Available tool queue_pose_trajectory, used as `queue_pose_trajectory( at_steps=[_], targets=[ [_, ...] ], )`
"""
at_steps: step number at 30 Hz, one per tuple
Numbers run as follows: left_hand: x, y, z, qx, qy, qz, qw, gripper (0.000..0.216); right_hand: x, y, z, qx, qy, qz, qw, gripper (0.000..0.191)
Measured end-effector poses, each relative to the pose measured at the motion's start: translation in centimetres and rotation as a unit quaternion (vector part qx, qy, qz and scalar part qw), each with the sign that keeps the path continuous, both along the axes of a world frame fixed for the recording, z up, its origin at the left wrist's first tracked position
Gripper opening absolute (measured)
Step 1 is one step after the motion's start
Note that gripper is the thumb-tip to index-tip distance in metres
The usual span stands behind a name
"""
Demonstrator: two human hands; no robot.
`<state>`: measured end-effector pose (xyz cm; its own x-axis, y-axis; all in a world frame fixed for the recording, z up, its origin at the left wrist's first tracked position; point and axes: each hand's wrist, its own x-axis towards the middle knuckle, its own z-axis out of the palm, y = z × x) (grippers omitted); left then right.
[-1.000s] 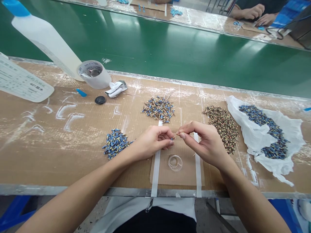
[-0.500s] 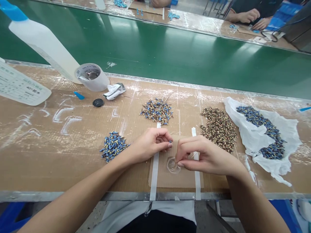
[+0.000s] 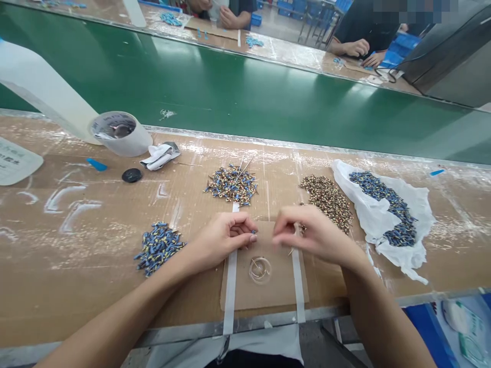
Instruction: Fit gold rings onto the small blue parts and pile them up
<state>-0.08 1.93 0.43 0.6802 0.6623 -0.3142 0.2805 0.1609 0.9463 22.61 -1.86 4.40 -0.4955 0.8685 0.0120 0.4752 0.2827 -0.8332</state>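
My left hand (image 3: 224,237) pinches a small blue part (image 3: 253,232) at its fingertips, just above a small clear round dish (image 3: 260,270). My right hand (image 3: 312,236) hovers right of the dish, fingers curled round a thin stick (image 3: 292,250) whose end pokes out below the hand. Both hands are over a cardboard patch (image 3: 264,291) taped to the bench. A heap of blue parts (image 3: 158,246) lies left of my left hand. A mixed blue and brass heap (image 3: 231,184) lies beyond the hands. A brass heap (image 3: 327,197) sits right of it.
A white plastic sheet (image 3: 383,222) with dark blue parts lies at the right. At the left stand a tape roll (image 3: 120,134), a white bottle (image 3: 42,87), a black cap (image 3: 132,175) and a crumpled wrapper (image 3: 159,155). Beyond runs a green conveyor belt (image 3: 249,97); other people's hands (image 3: 356,48) work across it.
My right hand dipped the stick down to the dish, then lifted and pulled right. The left hand kept pinching the blue part. The view shifted, so everything slid left.
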Motion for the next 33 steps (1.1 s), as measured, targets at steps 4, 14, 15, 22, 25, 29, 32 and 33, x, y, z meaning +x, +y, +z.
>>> queue_pose_trajectory(
  at_steps=[4, 14, 15, 22, 25, 29, 32, 33],
  targets=[
    [-0.1, 0.0, -0.3, -0.003, 0.006, 0.000, 1.000, 0.016, 3.7, 2.2, -1.8, 0.114, -0.071, -0.312, 0.941, 0.010],
    [-0.1, -0.1, -0.4, 0.014, 0.000, 0.002, 1.000, 0.015, 5.1, 4.6, -5.6, 0.174, -0.251, -0.326, 0.895, 0.023],
    [-0.1, -0.1, -0.3, 0.009, 0.000, 0.004, 1.000, 0.015, 5.0, 4.5, -5.5, 0.170, -0.265, -0.326, 0.891, 0.023],
    [0.0, -0.3, 0.0, 0.005, 0.003, 0.017, 1.000, 0.016, 4.7, 3.9, -5.0, 0.163, -0.261, -0.337, 0.890, 0.014],
    [-0.1, -0.3, 0.0, 0.003, -0.003, 0.023, 1.000, 0.016, 4.1, 3.4, -4.4, 0.131, -0.176, -0.336, 0.916, 0.011],
    [-0.1, -0.3, 0.0, -0.012, -0.022, 0.055, 0.998, 0.018, 2.1, 2.6, -3.3, 0.003, 0.021, -0.291, 0.957, 0.010],
    [-0.2, -0.2, -0.1, 0.033, -0.014, 0.078, 0.996, 0.018, 0.2, 2.0, -2.9, -0.083, 0.131, -0.239, 0.958, 0.014],
    [-0.2, -0.2, -0.1, 0.066, -0.002, 0.081, 0.994, 0.017, -0.4, 1.8, -2.9, -0.105, 0.151, -0.230, 0.956, 0.014]
  ],
)
